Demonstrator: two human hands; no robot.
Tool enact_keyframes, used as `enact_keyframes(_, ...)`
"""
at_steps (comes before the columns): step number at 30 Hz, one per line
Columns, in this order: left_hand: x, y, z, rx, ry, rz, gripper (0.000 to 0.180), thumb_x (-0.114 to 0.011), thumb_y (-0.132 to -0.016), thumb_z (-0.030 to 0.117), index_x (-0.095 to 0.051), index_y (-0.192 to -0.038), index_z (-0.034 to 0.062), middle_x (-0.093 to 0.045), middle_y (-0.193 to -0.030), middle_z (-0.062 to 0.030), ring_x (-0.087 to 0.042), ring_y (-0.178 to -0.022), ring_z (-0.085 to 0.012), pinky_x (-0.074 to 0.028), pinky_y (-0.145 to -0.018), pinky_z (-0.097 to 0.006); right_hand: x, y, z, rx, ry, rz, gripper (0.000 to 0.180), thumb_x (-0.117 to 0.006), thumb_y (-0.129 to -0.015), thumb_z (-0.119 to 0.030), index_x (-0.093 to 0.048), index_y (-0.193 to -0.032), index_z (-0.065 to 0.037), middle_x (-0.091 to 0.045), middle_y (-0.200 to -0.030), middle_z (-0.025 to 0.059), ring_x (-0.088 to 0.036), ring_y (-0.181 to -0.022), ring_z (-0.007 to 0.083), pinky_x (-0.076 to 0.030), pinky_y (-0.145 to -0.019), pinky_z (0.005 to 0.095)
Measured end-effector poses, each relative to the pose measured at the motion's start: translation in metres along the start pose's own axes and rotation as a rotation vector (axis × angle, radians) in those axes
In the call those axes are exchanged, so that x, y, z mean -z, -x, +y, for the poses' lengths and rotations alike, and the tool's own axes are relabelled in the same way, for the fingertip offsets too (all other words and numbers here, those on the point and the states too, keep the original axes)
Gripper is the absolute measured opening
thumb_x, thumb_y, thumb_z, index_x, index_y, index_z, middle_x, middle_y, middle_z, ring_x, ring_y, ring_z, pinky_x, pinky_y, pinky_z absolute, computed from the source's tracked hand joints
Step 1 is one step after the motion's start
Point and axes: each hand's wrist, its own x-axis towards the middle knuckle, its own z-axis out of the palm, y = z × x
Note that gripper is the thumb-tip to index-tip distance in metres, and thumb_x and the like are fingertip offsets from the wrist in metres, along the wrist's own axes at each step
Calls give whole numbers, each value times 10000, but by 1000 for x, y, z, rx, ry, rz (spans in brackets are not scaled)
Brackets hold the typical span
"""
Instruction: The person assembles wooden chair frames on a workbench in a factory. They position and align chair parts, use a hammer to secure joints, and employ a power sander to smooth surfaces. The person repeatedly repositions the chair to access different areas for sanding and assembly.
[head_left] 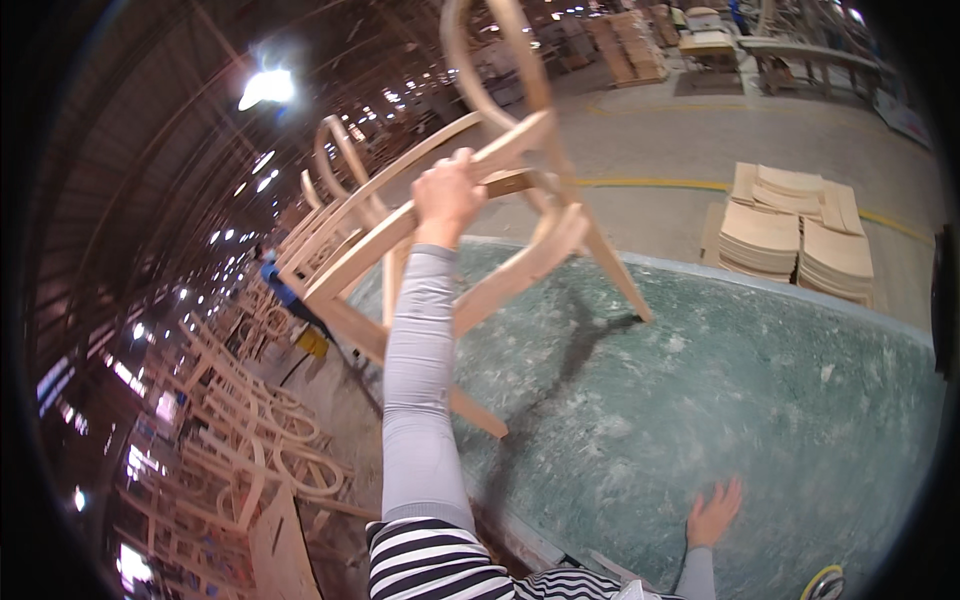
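A bare wooden chair frame (362, 255) with a rounded back hoop stands tilted at the left end of a green tabletop (760, 400). My left hand (447, 198), its arm in a grey sleeve, is wrapped over the frame's rail. One of the chair's legs comes down to the tabletop near the middle, and another ends lower down, by my forearm. My right hand (714, 515) is apart from the chair, over the table's near right part, fingers spread and holding nothing. It is slightly blurred.
Stacks of curved wooden panels (760, 238) lie beyond the table's far edge. Many more chair frames (255, 440) crowd the floor at left, near a person in blue (283, 285). A round yellow-rimmed object (824, 582) sits at the near right. Workbenches (815, 52) stand far back.
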Motion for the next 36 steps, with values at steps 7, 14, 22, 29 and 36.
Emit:
enact_keyframes(7,78,64,9,-196,322,210,214,-649,-615,131,-567,-811,109,-621,-737,-108,-634,-696,-311,-514,-617,-423,-4,-57,57,-143,-468,280,419,-506,-917,-189,-446,-1246,62,-398,-1353,227,-409,-1230,367,-313,-1039,420)
enact_keyframes(14,118,131,-24,-366,514,401,208,-657,-581,93,-550,-759,90,-577,-686,-91,-602,-634,-292,-485,-566,-379,130,-115,-66,382,-811,225,407,-414,-967,-261,-447,-1284,-7,-429,-1353,138,-408,-1247,283,-301,-1043,376)
enact_keyframes(22,145,162,-44,-470,590,510,216,-672,-539,101,-546,-714,89,-542,-628,-56,-583,-588,-240,-466,-545,-339,175,-93,-208,729,-1092,250,607,-524,-879,-364,-375,-1342,0,-367,-1394,172,-338,-1305,299,-245,-1078,435)
enact_keyframes(29,147,170,-51,-485,596,525,242,-682,-540,120,-567,-747,71,-537,-629,-75,-565,-574,-254,-442,-540,-336,147,-79,-233,633,-952,379,682,-592,-696,-176,-386,-1314,27,-371,-1353,232,-314,-1290,392,-262,-1056,467)
enact_keyframes(36,170,172,-47,-420,686,181,344,-656,-527,132,-562,-839,22,-544,-709,-118,-542,-618,-298,-421,-576,-353,162,-82,-232,678,-882,409,680,-632,-667,-191,-419,-1274,32,-468,-1283,187,-347,-1239,459,-285,-1035,514)
